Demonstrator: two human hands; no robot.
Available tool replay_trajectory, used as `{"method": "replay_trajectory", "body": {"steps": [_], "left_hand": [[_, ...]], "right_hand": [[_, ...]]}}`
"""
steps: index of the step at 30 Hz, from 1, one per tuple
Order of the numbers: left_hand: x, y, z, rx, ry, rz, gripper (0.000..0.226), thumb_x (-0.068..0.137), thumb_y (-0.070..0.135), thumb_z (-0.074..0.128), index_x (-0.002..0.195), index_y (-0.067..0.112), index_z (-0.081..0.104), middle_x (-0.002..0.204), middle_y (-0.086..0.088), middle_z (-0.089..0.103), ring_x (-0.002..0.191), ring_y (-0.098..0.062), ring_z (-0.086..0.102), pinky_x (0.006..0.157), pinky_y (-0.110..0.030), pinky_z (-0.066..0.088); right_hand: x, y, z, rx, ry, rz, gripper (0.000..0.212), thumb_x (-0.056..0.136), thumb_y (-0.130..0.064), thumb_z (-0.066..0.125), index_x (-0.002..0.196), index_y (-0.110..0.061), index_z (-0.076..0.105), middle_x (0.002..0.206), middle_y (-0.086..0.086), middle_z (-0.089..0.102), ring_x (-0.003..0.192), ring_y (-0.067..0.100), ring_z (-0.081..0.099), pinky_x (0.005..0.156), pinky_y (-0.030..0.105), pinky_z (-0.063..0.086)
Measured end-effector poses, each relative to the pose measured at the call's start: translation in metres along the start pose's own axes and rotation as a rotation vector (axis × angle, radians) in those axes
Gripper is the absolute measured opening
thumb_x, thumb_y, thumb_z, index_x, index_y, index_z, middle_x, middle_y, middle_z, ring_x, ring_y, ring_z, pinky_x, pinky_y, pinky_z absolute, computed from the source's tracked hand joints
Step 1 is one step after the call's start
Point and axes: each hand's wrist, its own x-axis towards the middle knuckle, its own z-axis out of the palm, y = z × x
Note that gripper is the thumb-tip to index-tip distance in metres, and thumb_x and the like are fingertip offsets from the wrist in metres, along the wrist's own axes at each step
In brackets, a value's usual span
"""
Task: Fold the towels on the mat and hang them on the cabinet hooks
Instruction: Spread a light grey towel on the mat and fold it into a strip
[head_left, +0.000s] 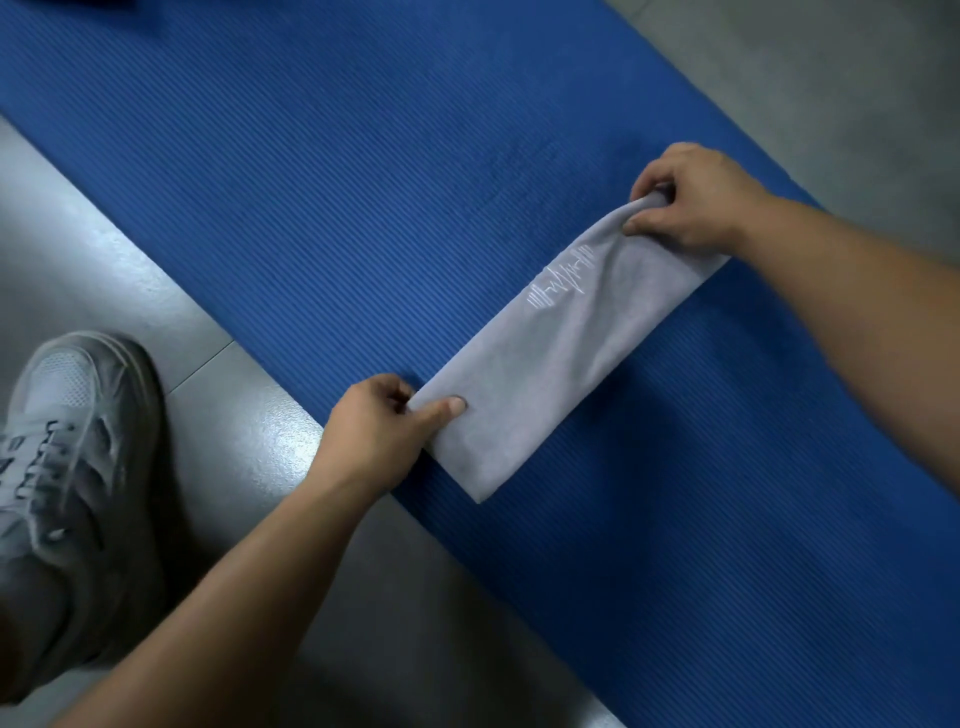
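A grey towel (550, 364), folded into a long narrow strip with white stitched lettering near its far end, lies diagonally on the ribbed blue mat (337, 197). My left hand (384, 431) pinches the near end's corner between thumb and fingers at the mat's near edge. My right hand (691, 195) grips the far end, which bunches slightly under the curled fingers. No cabinet hooks are in view.
Grey floor (249, 457) borders the mat on the near left and at the top right. A foot in a grey-white sneaker (72, 447) stands on the floor at the left, close to the mat's edge. A dark blue shape sits at the top left corner.
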Motion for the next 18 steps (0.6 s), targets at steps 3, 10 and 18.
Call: {"method": "replay_trajectory", "body": {"steps": [3, 10, 18], "left_hand": [[-0.004, -0.003, 0.002, 0.214, 0.042, 0.072, 0.053, 0.072, 0.067, 0.077, 0.075, 0.019, 0.055, 0.068, 0.004, 0.062, 0.066, -0.018, 0.060, 0.060, -0.039, 0.050], [-0.007, 0.021, 0.019, 0.578, 0.284, 0.690, 0.057, 0.087, 0.065, 0.054, 0.127, 0.025, 0.058, 0.145, -0.008, 0.048, 0.133, -0.033, 0.042, 0.109, -0.048, 0.035], [0.010, -0.001, 0.083, 0.951, 0.104, 0.839, 0.083, 0.096, 0.073, 0.023, 0.161, 0.024, 0.018, 0.169, -0.013, 0.004, 0.156, -0.034, -0.002, 0.119, -0.067, 0.003]], "right_hand": [[0.002, 0.000, 0.007, 0.005, 0.074, -0.013, 0.022, 0.082, -0.035, 0.077, 0.098, -0.022, 0.070, 0.106, -0.002, 0.053, 0.100, 0.016, 0.052, 0.086, 0.029, 0.037], [-0.032, -0.037, 0.048, 0.102, 0.256, -0.133, 0.051, 0.089, -0.045, 0.053, 0.131, -0.018, 0.063, 0.151, 0.010, 0.046, 0.140, 0.032, 0.039, 0.116, 0.030, 0.021], [-0.042, 0.003, 0.068, -0.286, 0.033, 0.004, 0.074, 0.095, -0.067, 0.014, 0.159, -0.032, 0.006, 0.168, -0.009, -0.008, 0.153, 0.020, -0.016, 0.122, 0.049, -0.012]]}}
